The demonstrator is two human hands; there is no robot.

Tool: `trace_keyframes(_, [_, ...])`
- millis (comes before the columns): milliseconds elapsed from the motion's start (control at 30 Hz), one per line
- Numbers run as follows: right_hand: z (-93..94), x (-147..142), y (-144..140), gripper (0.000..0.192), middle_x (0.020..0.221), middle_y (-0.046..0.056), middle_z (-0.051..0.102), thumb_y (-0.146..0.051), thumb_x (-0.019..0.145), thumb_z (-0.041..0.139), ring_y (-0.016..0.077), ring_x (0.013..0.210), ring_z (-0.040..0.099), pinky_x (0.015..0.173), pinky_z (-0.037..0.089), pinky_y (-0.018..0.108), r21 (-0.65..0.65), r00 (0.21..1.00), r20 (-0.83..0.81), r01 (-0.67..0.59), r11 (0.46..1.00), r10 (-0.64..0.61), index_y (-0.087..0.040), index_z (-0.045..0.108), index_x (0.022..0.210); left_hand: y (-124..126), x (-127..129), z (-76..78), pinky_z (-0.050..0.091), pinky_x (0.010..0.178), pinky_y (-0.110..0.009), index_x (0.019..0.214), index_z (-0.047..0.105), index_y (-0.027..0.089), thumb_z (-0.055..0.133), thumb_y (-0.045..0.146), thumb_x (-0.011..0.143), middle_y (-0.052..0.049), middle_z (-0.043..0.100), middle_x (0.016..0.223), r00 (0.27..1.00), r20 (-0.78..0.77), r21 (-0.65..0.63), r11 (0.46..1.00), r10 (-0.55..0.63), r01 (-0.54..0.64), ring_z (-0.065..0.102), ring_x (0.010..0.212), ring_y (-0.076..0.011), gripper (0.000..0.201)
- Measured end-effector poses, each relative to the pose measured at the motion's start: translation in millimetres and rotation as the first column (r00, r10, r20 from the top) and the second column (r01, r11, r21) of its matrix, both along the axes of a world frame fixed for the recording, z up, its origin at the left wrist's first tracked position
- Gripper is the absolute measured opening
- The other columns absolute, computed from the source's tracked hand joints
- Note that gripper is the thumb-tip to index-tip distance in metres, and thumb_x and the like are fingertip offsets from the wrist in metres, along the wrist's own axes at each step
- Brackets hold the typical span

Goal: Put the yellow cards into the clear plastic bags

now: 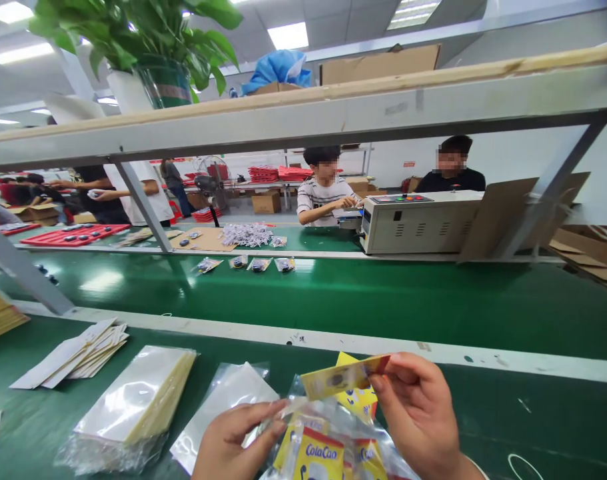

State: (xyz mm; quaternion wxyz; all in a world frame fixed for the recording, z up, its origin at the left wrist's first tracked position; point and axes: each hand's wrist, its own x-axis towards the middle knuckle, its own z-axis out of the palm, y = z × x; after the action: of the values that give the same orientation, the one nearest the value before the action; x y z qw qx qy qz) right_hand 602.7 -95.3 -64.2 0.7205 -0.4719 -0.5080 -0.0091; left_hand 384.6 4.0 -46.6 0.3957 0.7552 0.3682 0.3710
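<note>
My right hand pinches one end of a yellow printed card with a red edge, held tilted at the front centre. My left hand is closed, thumb against forefinger, on the edge of a clear plastic bag beside the card's other end. Below and between both hands lie several yellow ColaCao packets in clear plastic. Another yellow printed piece shows behind the held card. White sheets in plastic lie just left of my left hand.
On the left are a plastic-wrapped card stack and loose white cards. Several bagged items rest on the green conveyor belt. Two people sit beyond it near a grey machine. A shelf spans overhead.
</note>
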Motion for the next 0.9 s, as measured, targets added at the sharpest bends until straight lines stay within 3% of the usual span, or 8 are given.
trace_keyframes(133, [-12.0, 4, 1, 0.024, 0.092, 0.007, 0.071, -0.015, 0.089, 0.061, 0.0191, 0.082, 0.073, 0.072, 0.063, 0.029, -0.047, 0.997, 0.057, 0.046, 0.998, -0.043, -0.026, 0.057, 0.109, 5, -4, -1.9, 0.062, 0.070, -0.029, 0.080, 0.082, 0.034, 0.075, 0.048, 0.070, -0.003, 0.082, 0.078, 1.000, -0.010, 0.023, 1.000, -0.015, 0.015, 0.076, 0.072, -0.0240, 0.019])
trace_keyframes(333, [4.2, 1, 2, 0.013, 0.091, 0.005, 0.071, -0.021, 0.093, 0.057, 0.0167, 0.080, 0.073, 0.069, 0.063, 0.026, 0.041, 0.999, -0.006, 0.034, 0.999, -0.033, -0.027, 0.058, 0.105, 3, -4, -5.4, 0.062, 0.071, -0.027, 0.075, 0.082, 0.033, 0.074, 0.049, 0.071, -0.003, 0.082, 0.078, 1.000, 0.016, 0.031, 0.999, 0.018, -0.018, 0.076, 0.072, -0.0228, 0.018])
trace_keyframes(400, [6.1, 0, 3, 0.013, 0.090, 0.005, 0.070, -0.022, 0.093, 0.058, 0.0160, 0.077, 0.073, 0.067, 0.063, 0.025, 0.032, 0.999, -0.024, 0.025, 0.999, -0.024, -0.026, 0.058, 0.105, 1, -2, -5.1, 0.061, 0.075, -0.028, 0.079, 0.082, 0.032, 0.070, 0.053, 0.074, -0.004, 0.082, 0.083, 0.999, 0.029, 0.041, 0.999, 0.027, -0.028, 0.076, 0.078, -0.0234, 0.025])
trace_keyframes(567, [-2.9, -4, 3, 0.015, 0.090, 0.006, 0.070, -0.021, 0.089, 0.062, 0.0186, 0.081, 0.072, 0.069, 0.063, 0.026, -0.002, 0.996, -0.071, 0.053, 0.999, -0.053, -0.025, 0.059, 0.103, -2, 2, -4.4, 0.060, 0.078, -0.029, 0.099, 0.079, 0.031, 0.055, 0.058, 0.084, -0.006, 0.081, 0.092, 0.992, 0.063, -0.009, 0.994, -0.112, 0.113, 0.075, 0.083, -0.0213, 0.040])
trace_keyframes(700, [-2.6, -9, 4, 0.016, 0.090, 0.006, 0.070, -0.021, 0.087, 0.065, 0.0195, 0.079, 0.072, 0.066, 0.063, 0.028, 0.000, 0.987, -0.152, 0.044, 0.999, -0.043, -0.026, 0.060, 0.102, -2, 4, -6.4, 0.060, 0.082, -0.029, 0.100, 0.078, 0.032, 0.056, 0.057, 0.085, -0.005, 0.080, 0.103, 0.992, 0.098, -0.021, 0.996, -0.086, 0.088, 0.073, 0.096, -0.0229, 0.037])
trace_keyframes(900, [10.6, -10, 7, 0.012, 0.087, 0.006, 0.070, -0.023, 0.088, 0.064, 0.0167, 0.071, 0.072, 0.060, 0.062, 0.023, 0.055, 0.992, -0.109, 0.076, 0.996, -0.070, -0.025, 0.061, 0.100, -4, 6, -7.4, 0.060, 0.073, -0.024, 0.087, 0.081, 0.033, 0.066, 0.050, 0.079, -0.003, 0.082, 0.086, 0.993, 0.083, 0.003, 0.997, -0.083, 0.083, 0.077, 0.081, -0.0217, 0.024])
